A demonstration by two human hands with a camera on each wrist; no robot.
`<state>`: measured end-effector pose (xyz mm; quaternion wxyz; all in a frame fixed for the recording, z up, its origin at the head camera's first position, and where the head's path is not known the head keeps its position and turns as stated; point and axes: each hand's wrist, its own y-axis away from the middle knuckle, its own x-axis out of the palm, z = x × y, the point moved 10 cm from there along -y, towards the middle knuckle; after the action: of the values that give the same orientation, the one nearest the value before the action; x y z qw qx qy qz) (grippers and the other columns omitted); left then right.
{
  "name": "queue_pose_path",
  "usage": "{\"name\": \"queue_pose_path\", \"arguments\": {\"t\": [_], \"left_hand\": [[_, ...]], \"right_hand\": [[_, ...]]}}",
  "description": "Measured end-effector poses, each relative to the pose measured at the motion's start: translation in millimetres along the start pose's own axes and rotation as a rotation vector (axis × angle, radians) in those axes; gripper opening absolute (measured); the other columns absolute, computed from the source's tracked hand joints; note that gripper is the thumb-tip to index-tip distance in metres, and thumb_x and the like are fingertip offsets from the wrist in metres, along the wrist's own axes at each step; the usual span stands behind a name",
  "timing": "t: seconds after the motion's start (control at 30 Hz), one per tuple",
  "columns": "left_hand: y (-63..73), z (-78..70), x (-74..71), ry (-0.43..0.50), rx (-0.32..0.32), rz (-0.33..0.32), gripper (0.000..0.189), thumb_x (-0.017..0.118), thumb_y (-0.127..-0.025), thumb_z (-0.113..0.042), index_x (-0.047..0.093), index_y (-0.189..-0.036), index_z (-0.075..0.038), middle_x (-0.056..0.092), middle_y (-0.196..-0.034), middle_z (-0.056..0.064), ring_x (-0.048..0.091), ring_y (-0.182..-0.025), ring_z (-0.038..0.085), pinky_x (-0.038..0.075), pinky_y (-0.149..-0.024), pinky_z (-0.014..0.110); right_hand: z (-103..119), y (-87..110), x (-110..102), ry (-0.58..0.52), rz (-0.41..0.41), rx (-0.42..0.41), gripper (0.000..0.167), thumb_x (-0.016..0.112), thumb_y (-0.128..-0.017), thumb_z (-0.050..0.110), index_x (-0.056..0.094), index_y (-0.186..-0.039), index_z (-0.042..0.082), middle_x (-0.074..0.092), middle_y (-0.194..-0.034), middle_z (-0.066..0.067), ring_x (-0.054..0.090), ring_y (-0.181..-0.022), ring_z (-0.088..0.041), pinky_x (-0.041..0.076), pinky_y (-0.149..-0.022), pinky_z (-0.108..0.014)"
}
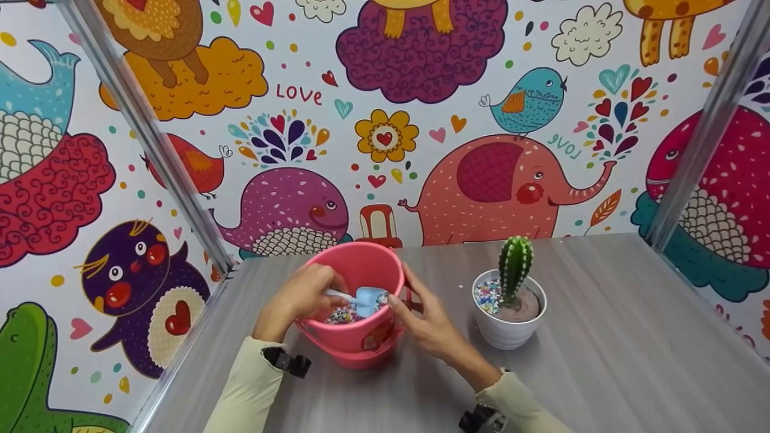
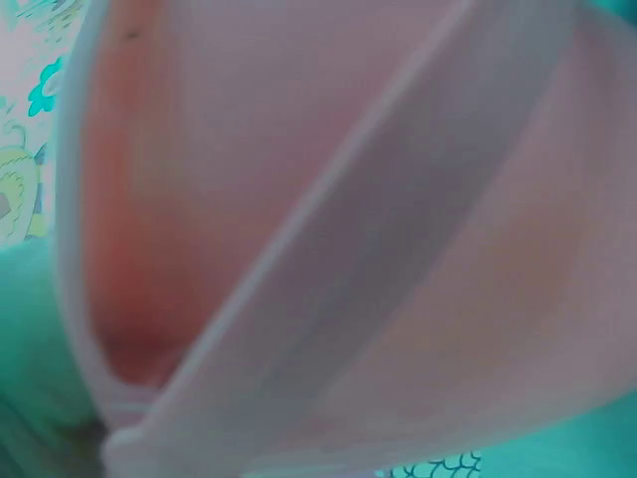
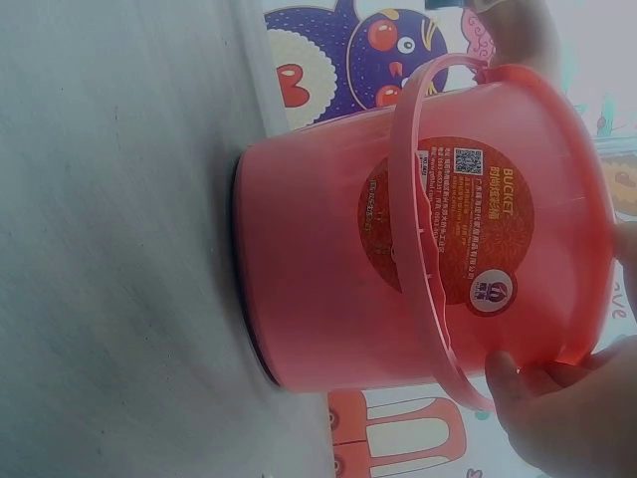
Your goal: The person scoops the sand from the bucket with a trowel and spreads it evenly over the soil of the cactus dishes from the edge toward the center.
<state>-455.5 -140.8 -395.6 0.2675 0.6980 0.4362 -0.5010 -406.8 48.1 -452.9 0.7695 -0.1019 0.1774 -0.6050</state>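
A pink bucket [image 1: 361,264] stands tilted on the table, with small multicoloured pebbles [image 1: 341,315] inside. My left hand [image 1: 304,296] reaches over its left rim and holds the pale handle of a small light-blue scoop [image 1: 366,300]. Some pebbles lie in the scoop's blade; the left fingertips are partly hidden. At the right side of the rim, my right hand [image 1: 430,319] grips the bucket, thumb over the edge, as the right wrist view also shows. The bucket's handle [image 3: 406,199] hangs down across its labelled side. The left wrist view is a blurred close-up of the bucket.
To the right stands a white pot [image 1: 508,332] with a green cactus [image 1: 515,270], brown soil and coloured pebbles on one side. The grey wood-look table [image 1: 631,337] meets walls with cartoon animal prints. Metal posts [image 1: 698,138] rise at the back corners.
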Motion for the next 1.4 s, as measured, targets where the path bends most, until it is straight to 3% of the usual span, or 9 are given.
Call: {"name": "queue_pose_path", "arguments": {"t": [0.2, 0.3, 0.53, 0.8, 1.07, 1.4], "left_hand": [[4.5, -1.5, -11.5, -0.017, 0.019, -0.039, 0.015, 0.091, -0.089, -0.029, 0.088, -0.097, -0.018, 0.082, -0.088, -0.008, 0.066, -0.081, 0.011, 0.055, -0.073, 0.031], [7.0, -2.2, -14.9, -0.017, 0.047, -0.057, 0.016, 0.091, -0.09, -0.031, 0.088, -0.098, -0.017, 0.083, -0.088, -0.007, 0.065, -0.078, 0.01, 0.054, -0.071, 0.03], [14.9, 2.7, -19.4, 0.0, 0.052, -0.101, 0.011, 0.088, -0.092, -0.022, 0.087, -0.1, -0.015, 0.082, -0.09, -0.005, 0.069, -0.083, 0.011, 0.058, -0.077, 0.034], [22.1, 1.2, -24.9, 0.006, 0.085, -0.138, 0.01, 0.086, -0.094, -0.023, 0.086, -0.101, -0.016, 0.083, -0.093, -0.005, 0.069, -0.085, 0.011, 0.057, -0.076, 0.031], [29.3, 2.6, -27.4, 0.028, 0.062, -0.167, 0.011, 0.084, -0.096, -0.023, 0.086, -0.105, -0.018, 0.083, -0.1, -0.004, 0.072, -0.095, 0.014, 0.06, -0.081, 0.036], [33.8, 1.9, -27.5, 0.032, 0.043, -0.207, 0.014, 0.084, -0.096, -0.022, 0.086, -0.109, -0.019, 0.081, -0.103, -0.003, 0.073, -0.097, 0.015, 0.062, -0.087, 0.041]], "right_hand": [[0, -1.0, -1, -0.012, -0.006, 0.006, 0.078, 0.067, -0.109, 0.034, 0.024, -0.174, 0.025, 0.036, -0.177, -0.01, 0.041, -0.159, -0.04, 0.048, -0.119, -0.058], [0, -1.3, -2, -0.012, -0.009, 0.014, 0.08, 0.068, -0.108, 0.035, 0.024, -0.174, 0.023, 0.035, -0.177, -0.012, 0.039, -0.16, -0.04, 0.048, -0.119, -0.057], [1, -1.2, -2, 0.012, -0.011, 0.049, 0.079, 0.07, -0.107, 0.032, 0.027, -0.173, 0.021, 0.04, -0.174, -0.01, 0.043, -0.159, -0.037, 0.051, -0.117, -0.053], [2, 0.0, 0, -0.013, -0.009, 0.039, 0.078, 0.071, -0.107, 0.03, 0.029, -0.172, 0.02, 0.042, -0.173, -0.01, 0.043, -0.159, -0.035, 0.051, -0.117, -0.051], [4, 3.4, -1, 0.014, -0.012, 0.034, 0.074, 0.07, -0.108, 0.03, 0.032, -0.171, 0.02, 0.043, -0.173, -0.009, 0.044, -0.159, -0.035, 0.051, -0.116, -0.055], [8, 11.3, -10, 0.12, -0.024, -0.026, 0.067, 0.065, -0.109, 0.043, 0.04, -0.167, 0.022, 0.052, -0.166, -0.003, 0.053, -0.153, -0.026, 0.052, -0.116, -0.052]]}}
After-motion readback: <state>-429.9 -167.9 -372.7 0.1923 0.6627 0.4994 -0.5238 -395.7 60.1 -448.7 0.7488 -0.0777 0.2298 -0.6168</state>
